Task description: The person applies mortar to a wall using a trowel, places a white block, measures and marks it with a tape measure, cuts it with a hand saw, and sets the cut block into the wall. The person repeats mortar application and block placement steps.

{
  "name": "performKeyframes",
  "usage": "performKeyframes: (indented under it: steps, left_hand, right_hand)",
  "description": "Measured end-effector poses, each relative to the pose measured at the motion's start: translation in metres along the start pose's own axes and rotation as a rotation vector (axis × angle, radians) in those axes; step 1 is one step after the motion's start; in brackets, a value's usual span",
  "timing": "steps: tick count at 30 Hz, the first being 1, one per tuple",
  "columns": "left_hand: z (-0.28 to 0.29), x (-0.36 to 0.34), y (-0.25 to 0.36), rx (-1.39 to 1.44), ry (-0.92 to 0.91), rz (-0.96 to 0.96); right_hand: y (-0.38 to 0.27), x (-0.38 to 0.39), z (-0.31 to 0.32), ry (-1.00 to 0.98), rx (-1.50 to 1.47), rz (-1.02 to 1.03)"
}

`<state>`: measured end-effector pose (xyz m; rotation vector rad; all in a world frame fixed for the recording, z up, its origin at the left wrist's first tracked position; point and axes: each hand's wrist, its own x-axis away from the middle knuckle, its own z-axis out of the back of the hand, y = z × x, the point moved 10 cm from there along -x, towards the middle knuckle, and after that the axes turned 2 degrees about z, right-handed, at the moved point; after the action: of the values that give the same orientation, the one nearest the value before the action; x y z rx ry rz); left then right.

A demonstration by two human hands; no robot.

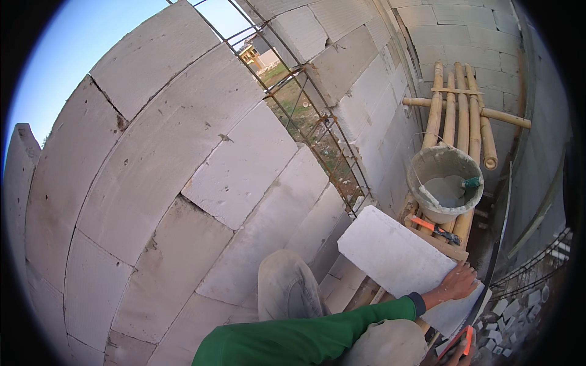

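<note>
Well, from where I stand the sawing looks unfinished: the pale block [400,253] lies on the scaffold beside the mortar bucket [444,211], mostly in one piece, with the left hand [453,284] pressed on its outer end, fingers slightly bent and holding nothing up. Down at the edge of view, the right hand [456,356] has its fingers wrapped round the orange handle of a saw [469,339] near that same end, though I can't tell how deep any cut goes. Many courses of the wall [238,174] are already up, so trimming and setting this one presumably remain.
</note>
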<state>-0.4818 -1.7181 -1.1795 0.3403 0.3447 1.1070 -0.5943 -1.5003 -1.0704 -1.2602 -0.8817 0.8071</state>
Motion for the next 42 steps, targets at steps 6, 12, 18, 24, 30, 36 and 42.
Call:
performKeyframes:
  steps: [6,12,18,24,30,36,42]
  left_hand:
    - [-0.006,-0.01,-0.002,-0.073,0.051,0.032]
    - [-0.022,-0.023,0.007,-0.018,0.119,-0.024]
    - [-0.018,-0.012,0.006,-0.016,0.396,-0.119]
    - [-0.016,-0.015,0.007,0.059,0.334,-0.13]
    - [-0.01,-0.011,-0.017,0.052,0.307,-0.017]
    - [-0.002,-0.009,-0.003,0.086,0.342,-0.035]
    - [-0.005,-0.014,-0.008,0.064,0.181,0.009]
  right_hand:
    - [-0.024,0.009,-0.003,0.042,0.211,0.262]
    - [-0.04,0.085,0.02,0.113,0.31,0.162]
    - [-0.02,0.116,0.052,-0.252,0.109,-0.262]
    - [0.001,0.01,-0.001,0.037,0.342,0.034]
    - [-0.034,0.114,0.041,-0.103,0.358,-0.041]
    - [0.043,0.061,0.03,0.022,0.199,-0.122]
    - [0.064,0.034,0.019,0.001,0.333,0.023]
